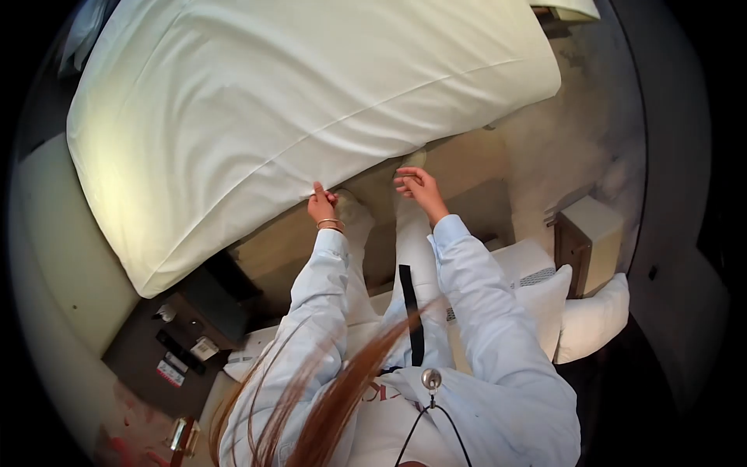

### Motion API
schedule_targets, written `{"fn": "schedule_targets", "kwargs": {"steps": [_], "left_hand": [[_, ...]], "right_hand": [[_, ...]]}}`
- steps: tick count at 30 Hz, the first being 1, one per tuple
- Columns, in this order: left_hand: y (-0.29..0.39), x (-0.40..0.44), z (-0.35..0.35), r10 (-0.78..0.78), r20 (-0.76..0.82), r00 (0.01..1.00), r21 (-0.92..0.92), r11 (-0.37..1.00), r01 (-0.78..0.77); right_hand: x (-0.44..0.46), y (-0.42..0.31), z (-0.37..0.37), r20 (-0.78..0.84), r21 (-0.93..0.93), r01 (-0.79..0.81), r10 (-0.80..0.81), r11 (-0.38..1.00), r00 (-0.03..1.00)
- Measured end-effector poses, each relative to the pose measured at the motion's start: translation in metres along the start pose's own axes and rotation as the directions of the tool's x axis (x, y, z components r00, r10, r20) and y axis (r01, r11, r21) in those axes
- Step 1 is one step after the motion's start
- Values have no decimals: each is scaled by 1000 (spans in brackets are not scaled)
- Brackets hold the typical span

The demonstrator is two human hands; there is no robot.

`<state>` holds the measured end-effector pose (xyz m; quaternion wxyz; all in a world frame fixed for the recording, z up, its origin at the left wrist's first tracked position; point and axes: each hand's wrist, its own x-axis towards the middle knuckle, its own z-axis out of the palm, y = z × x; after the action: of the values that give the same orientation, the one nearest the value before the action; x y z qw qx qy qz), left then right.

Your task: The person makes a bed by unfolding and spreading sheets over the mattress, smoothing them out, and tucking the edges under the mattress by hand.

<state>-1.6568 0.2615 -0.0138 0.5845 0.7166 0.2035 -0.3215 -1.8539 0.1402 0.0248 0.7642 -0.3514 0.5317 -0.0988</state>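
Note:
A wide white duvet [334, 86] spreads over the bed ahead, its surface creased and its near edge hanging in a slanted line. My left hand [321, 205], with a bracelet at the wrist, is closed at that near edge, thumb on top and fingers curled, pinching the hem. Folds in the cloth run toward this hand. To the right, my right hand [420, 191] hovers just below the duvet's edge, fingers loosely bent and apart, with nothing in it. My legs show between and below the two hands.
Behind me, white pillows [593, 317] lie beside a small nightstand [587, 241] at right. At lower left, a dark tabletop [132, 354] carries a black remote-like object [177, 350] and small cards [170, 372]. Patterned carpet [568, 132] lies right of the bed.

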Motion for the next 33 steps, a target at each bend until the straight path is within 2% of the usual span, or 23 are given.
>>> {"fn": "schedule_targets", "kwargs": {"steps": [1,2,4,6,7,9,10,11,13,14,16,19,20,22,23,24,26,27,29,30,31,32,33], "left_hand": [[1,0,-10,46,98,994,-15,999,-45],[2,-1,-18,48,110,993,-58,997,-42],[10,-4,-32,-15,155,988,193,981,-15],[14,-6,-29,-221,187,957,24,975,220],[11,-3,-36,-338,315,887,-178,897,405],[46,-22,-62,-469,423,775,-116,820,560],[48,-20,-83,-411,489,769,-92,853,514],[60,-21,-104,-390,481,785,-57,880,472],[64,-18,-161,-326,439,837,-192,876,442],[65,-8,-192,-307,339,889,-367,827,425],[35,24,-235,-453,284,845,-641,565,519],[63,-26,-285,-260,364,894,-876,229,423],[88,-44,-305,-273,350,896,-907,140,397],[94,-57,-340,-196,251,948,-953,123,278],[109,-57,-350,-181,177,967,-975,104,198],[129,-54,-365,-154,97,983,-989,94,112],[172,-45,-398,-88,-28,996,-998,61,-23],[181,-40,-391,-78,-77,994,-996,58,-73],[190,-23,-368,-120,-128,984,-992,19,-127],[196,-18,-357,-121,-132,984,-991,33,-129],[196,-15,-345,-178,-149,973,-989,9,-150],[156,-23,-411,-220,-146,965,-987,-39,-158],[140,-17,-389,-228,-122,966,-989,-52,-137]], "right_hand": [[-13,-6,14,-6,12,28,-28,1000,1000],[-26,-13,27,-12,24,60,-59,998,998],[-54,-10,49,-75,21,30,-28,999,997],[-81,2,68,-175,-2,-27,27,1000,984],[-91,8,79,-179,-11,-53,50,999,983],[-118,8,103,-145,-50,-98,89,994,985],[-129,0,123,-99,-77,-93,85,993,991],[-137,-12,144,-33,-149,-132,128,980,991],[-160,-39,189,53,-325,-152,179,933,982],[-159,-47,215,52,-323,-104,127,941,990],[-151,-68,260,208,-517,42,78,855,975],[-151,-76,335,310,-615,69,161,786,937],[-145,-64,368,357,-658,72,226,749,906],[-147,-41,411,498,-679,96,361,728,789],[-161,-42,438,527,-702,163,353,693,773],[-166,-38,460,633,-642,231,335,731,698],[-178,-34,512,684,-641,265,380,720,623],[-158,-35,503,719,-608,236,399,758,569],[-153,-47,497,804,-563,173,486,808,343],[-154,-57,500,807,-556,164,482,815,341],[-158,-70,498,802,-594,245,540,766,255],[-202,-7,515,779,-622,354,600,699,185],[-184,-9,494,770,-635,337,606,695,201]]}}
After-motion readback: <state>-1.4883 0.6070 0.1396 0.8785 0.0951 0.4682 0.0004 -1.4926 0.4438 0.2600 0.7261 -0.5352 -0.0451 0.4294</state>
